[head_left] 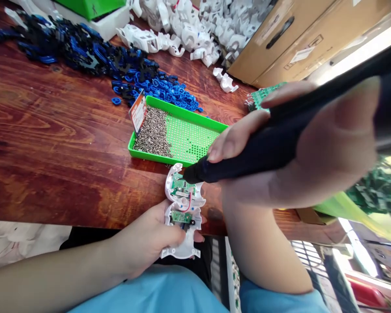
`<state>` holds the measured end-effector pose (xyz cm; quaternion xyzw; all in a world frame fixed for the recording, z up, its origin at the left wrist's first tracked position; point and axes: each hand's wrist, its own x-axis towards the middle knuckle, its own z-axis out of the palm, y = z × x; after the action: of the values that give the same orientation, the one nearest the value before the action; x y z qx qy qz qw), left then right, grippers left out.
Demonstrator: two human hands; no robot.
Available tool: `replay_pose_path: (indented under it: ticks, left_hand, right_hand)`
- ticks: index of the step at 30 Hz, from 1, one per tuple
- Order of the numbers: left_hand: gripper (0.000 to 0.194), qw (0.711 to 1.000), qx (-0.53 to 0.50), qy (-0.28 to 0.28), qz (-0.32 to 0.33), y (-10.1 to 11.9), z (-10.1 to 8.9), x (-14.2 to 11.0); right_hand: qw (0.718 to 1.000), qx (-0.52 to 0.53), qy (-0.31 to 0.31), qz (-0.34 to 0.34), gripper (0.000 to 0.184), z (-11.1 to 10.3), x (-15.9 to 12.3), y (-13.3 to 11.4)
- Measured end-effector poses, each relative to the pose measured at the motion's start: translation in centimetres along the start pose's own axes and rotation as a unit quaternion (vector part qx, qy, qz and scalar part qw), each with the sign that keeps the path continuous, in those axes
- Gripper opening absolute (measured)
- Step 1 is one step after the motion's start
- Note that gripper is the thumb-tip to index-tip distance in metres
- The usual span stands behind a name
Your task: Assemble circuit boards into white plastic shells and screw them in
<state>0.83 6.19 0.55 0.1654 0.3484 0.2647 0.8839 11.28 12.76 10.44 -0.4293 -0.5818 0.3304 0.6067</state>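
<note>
Head view: we see a glossy, reddish wood-grained worktop [52,152] and, at lower centre, a curved white plastic casing [186,244] carrying green circuit boards [181,217]. Our left hand [151,232] pinches the casing between thumb and fingers, over the worktop's near edge; our right hand [316,169] wraps a smooth, dark, tapered tool [257,150], its tip by the upper board, contact unclear. Just beyond sits a perforated green tray [185,111] with metallic screws [153,130]. Wood stretches widest at left; blue rings [169,93], jumbled white shells [185,30] and a cardboard box [299,39] bound the top of the frame.
</note>
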Motion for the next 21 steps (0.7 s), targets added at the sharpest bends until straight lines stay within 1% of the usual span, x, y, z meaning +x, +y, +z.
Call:
replay_pose_path:
  ticks: [2, 3, 4, 6, 8, 10, 13, 18, 21]
  left_hand:
    - [0.034, 1.000, 0.002, -0.006, 0.004, 0.0, 0.0, 0.1]
    - [0.034, 1.000, 0.002, -0.008, 0.004, 0.0, 0.0, 0.1]
    - [0.034, 1.000, 0.002, -0.009, 0.002, 0.0, 0.0, 0.1]
    - [0.035, 1.000, 0.002, -0.009, -0.004, 0.0, 0.0, 0.1]
    - [0.036, 1.000, 0.005, -0.009, -0.010, 0.1, -0.1, 0.1]
    - [0.037, 1.000, 0.010, -0.010, -0.013, 0.1, -0.2, 0.0]
    - [0.035, 1.000, 0.022, -0.010, -0.017, 0.1, -0.2, -0.1]
    - [0.035, 0.999, 0.048, -0.001, -0.023, 0.2, 0.0, -0.1]
    - [0.036, 0.998, 0.053, 0.000, -0.023, 0.3, 0.1, -0.1]
  right_hand:
    - [0.996, 0.041, 0.033, 0.072, 0.050, 0.5, 0.4, -0.5]
    - [0.994, 0.054, 0.039, 0.092, 0.052, 0.7, 0.5, -0.7]
    - [0.993, 0.061, 0.039, 0.095, 0.053, 0.8, 0.6, -0.8]
    - [0.993, 0.070, 0.048, 0.081, 0.051, 0.9, 0.7, -0.9]
    - [0.993, 0.065, 0.048, 0.086, 0.051, 0.8, 0.7, -0.8]
    - [0.993, 0.053, 0.025, 0.100, 0.052, 0.7, 0.6, -0.6]
    - [0.994, 0.063, -0.007, 0.086, 0.050, 0.5, 0.4, -0.4]
    - [0.993, 0.076, -0.018, 0.088, 0.047, 0.2, 0.1, 0.0]
    - [0.993, 0.087, -0.031, 0.076, 0.045, 0.2, -0.1, 0.4]
